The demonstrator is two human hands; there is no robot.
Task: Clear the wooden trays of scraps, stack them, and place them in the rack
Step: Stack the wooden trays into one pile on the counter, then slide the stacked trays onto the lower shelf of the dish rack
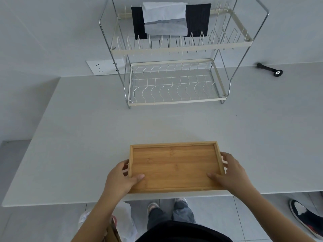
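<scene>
Bamboo tray [174, 165] sits on the worktop [87, 137] well in front of the rack [174, 84]; I judge it stiff, light, smooth. Left hand [120, 179] and right hand [232, 172] clasp its short ends, the best hold.

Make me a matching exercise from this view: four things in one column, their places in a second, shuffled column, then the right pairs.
Things:
1. wooden tray
2. cloths
3. black tool
4. wall socket

Places:
A. on the counter, right of the rack
B. on the wall, left of the rack's lower tier
C. at the counter's near edge, held by the left hand and right hand
D. draped over the rack's top tier

Pairs: 1-C, 2-D, 3-A, 4-B
</scene>
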